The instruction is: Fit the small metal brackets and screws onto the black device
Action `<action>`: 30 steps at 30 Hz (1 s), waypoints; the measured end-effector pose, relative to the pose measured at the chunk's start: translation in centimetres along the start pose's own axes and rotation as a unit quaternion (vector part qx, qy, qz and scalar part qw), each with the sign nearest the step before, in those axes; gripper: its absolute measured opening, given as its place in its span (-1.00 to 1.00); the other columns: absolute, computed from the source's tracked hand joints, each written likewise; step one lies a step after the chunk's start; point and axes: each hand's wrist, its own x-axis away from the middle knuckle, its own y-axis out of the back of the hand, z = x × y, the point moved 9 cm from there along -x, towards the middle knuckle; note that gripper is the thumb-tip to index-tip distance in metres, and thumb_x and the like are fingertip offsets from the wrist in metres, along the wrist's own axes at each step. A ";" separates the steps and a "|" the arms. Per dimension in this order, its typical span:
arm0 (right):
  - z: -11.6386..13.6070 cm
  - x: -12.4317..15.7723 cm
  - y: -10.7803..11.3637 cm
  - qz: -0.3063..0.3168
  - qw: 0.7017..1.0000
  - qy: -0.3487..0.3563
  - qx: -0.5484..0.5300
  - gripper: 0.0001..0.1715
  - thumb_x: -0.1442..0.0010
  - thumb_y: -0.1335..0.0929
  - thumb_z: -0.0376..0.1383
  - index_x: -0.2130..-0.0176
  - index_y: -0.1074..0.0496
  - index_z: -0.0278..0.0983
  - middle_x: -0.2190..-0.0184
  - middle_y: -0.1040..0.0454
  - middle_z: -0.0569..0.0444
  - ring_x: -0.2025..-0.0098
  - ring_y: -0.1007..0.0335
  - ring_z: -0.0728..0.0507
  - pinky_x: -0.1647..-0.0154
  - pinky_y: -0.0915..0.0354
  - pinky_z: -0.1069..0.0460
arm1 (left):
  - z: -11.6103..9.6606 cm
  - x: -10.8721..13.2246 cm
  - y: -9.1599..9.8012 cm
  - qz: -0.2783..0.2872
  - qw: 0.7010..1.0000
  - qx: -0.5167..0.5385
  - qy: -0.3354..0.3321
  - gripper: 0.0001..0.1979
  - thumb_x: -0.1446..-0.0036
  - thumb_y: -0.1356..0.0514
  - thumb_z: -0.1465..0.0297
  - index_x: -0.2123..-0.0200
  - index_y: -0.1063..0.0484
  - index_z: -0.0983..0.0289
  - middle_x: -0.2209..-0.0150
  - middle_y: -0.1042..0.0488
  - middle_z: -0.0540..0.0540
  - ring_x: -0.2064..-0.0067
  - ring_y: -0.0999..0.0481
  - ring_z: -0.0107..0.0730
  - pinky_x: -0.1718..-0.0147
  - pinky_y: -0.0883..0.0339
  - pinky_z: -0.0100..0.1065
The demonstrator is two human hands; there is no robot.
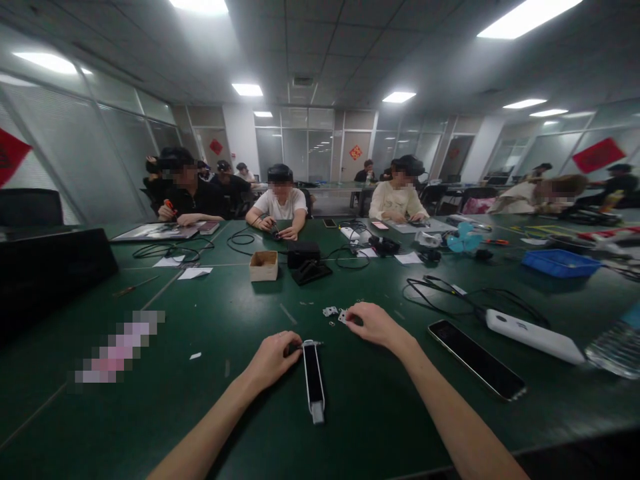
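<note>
My left hand [273, 357] rests on the green table [150, 400], fingers curled around a small dark tool whose tip touches the top end of a long black-and-silver device [313, 380] lying lengthwise in front of me. My right hand [373, 322] reaches forward, fingers pinched on a small metal piece [343, 316]. More small metal parts and screws [330, 311] lie scattered just left of it.
A black phone [475, 359] and a white power bank [533, 335] with cables lie at right, a plastic bottle [617, 347] at the far right edge. A cardboard box [263, 265], black gadgets and a blue tray [559, 263] sit farther back. Several people work along the table's far side.
</note>
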 end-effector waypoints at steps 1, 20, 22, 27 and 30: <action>-1.1 0.2 0.1 0.018 0.999 -0.028 0.013 -0.82 -0.14 -0.29 -0.28 0.30 -0.47 -0.26 0.33 -0.48 0.04 0.26 -0.37 -0.09 0.20 -0.23 0.03 | 0.0 0.0 0.0 -0.002 1.000 0.002 -0.001 -0.83 -0.16 -0.10 0.35 0.22 -0.42 0.25 0.32 -0.44 0.03 0.35 -0.40 -0.38 0.34 -0.25 -0.39; -5.3 1.5 -1.4 0.128 0.967 -0.214 0.059 -0.87 -0.02 -0.34 -0.34 0.36 -0.50 -0.26 0.32 -0.52 -0.01 0.31 -0.46 -0.13 0.39 -0.27 0.07 | -0.1 0.2 0.0 0.015 1.000 0.007 0.013 -0.82 -0.16 -0.09 0.35 0.21 -0.41 0.26 0.28 -0.44 0.04 0.31 -0.40 -0.38 0.32 -0.28 -0.38; -5.1 1.4 -1.4 0.124 0.965 -0.218 0.076 -0.87 -0.01 -0.35 -0.33 0.37 -0.49 -0.28 0.30 -0.51 -0.06 0.27 -0.46 -0.17 0.36 -0.28 0.04 | -0.2 0.2 0.1 0.011 1.000 0.008 0.010 -0.83 -0.15 -0.09 0.35 0.22 -0.41 0.26 0.28 -0.44 0.04 0.32 -0.40 -0.38 0.32 -0.28 -0.39; -3.7 1.2 -1.1 0.109 0.963 -0.221 0.111 -0.84 -0.01 -0.34 -0.35 0.34 -0.48 -0.36 0.26 -0.48 -0.20 0.22 -0.45 -0.26 0.32 -0.30 -0.03 | -0.1 0.3 0.2 -0.005 1.000 0.003 0.011 -0.85 -0.13 -0.11 0.38 0.24 -0.42 0.25 0.30 -0.44 0.04 0.33 -0.39 -0.38 0.33 -0.28 -0.39; -3.0 1.3 -0.9 0.105 0.963 -0.219 0.117 -0.84 -0.06 -0.33 -0.35 0.32 -0.47 -0.36 0.25 -0.48 -0.19 0.23 -0.46 -0.23 0.34 -0.31 0.00 | -0.1 0.3 0.1 -0.001 1.000 0.002 0.014 -0.85 -0.14 -0.11 0.37 0.23 -0.41 0.26 0.30 -0.43 0.03 0.34 -0.38 -0.40 0.33 -0.28 -0.40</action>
